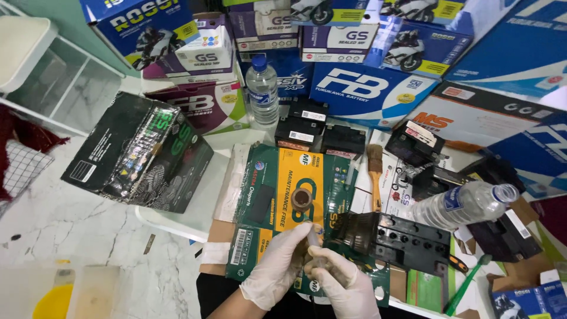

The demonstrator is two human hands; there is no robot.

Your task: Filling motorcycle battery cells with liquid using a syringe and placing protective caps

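Observation:
Both my hands wear white gloves and meet low in the middle of the view. My left hand point(276, 267) and my right hand point(345, 286) are closed together around a small translucent object point(313, 237); its exact kind is unclear. They hover over a flattened green and yellow carton point(277, 177) that lies on the work surface. A small brown tape roll point(301, 199) rests on the carton just beyond my fingers. A black battery lid with a row of holes point(413, 239) lies right of my hands.
A wooden-handled brush point(375, 171) and a clear plastic bottle on its side point(460, 204) lie to the right. An upright water bottle point(263, 88), small black batteries point(301, 127), a black box point(142, 153) and stacked cartons fill the back. A green-handled tool point(466, 283) lies low right.

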